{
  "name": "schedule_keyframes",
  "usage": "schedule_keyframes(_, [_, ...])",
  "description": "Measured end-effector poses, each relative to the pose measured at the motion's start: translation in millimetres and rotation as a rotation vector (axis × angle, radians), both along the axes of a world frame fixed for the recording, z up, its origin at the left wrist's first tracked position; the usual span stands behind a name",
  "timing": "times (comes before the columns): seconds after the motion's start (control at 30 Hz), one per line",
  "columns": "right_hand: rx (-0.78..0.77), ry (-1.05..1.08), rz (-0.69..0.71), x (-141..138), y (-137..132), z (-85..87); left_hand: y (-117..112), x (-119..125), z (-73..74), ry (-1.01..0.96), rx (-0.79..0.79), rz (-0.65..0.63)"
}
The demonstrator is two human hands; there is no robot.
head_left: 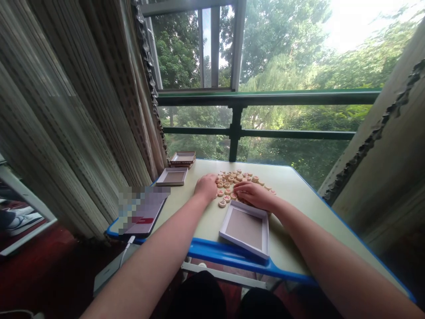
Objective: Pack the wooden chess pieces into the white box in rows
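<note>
A loose heap of round wooden Chinese chess pieces with carved characters lies on the table between my hands. My left hand rests cupped against the heap's left side, its fingertips partly hidden. My right hand lies over the near right part of the heap with fingers stretched out and open, touching pieces and covering some of them. Just below it, near the table's front edge, lies a shallow white-rimmed box part with a bare grey inside.
The pale table has a blue rim. At its back left are another shallow tray and a stacked box. A tablet, partly blurred out, lies at the left edge with a white cable. Curtains flank the window railing.
</note>
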State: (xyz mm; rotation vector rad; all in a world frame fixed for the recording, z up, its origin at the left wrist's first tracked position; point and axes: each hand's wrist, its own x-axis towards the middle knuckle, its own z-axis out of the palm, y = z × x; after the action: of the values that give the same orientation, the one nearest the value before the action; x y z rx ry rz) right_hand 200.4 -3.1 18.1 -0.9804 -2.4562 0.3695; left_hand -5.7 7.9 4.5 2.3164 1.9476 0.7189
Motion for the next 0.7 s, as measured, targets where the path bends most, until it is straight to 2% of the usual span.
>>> schedule_keyframes(0.17, [-0.013, -0.001, -0.045, -1.3, 0.3, -1.4, 2.1, -0.4, -1.3, 0.005, -0.010, 0.000])
schedule_keyframes(0.4, [0.109, -0.054, -0.236, 4.5, 11.9, -9.5, -1.8, -0.8, 1.5, 0.020, 0.006, 0.020])
schedule_keyframes(0.53, [0.126, -0.071, -0.233, 5.7, 11.4, -9.0, -2.0, -1.0, 2.6, -0.022, 0.036, 0.006])
schedule_keyframes(0.7, [0.167, -0.055, -0.205, 5.9, 11.2, -7.6, -2.0, -0.6, 1.0, -0.123, 0.121, -0.094])
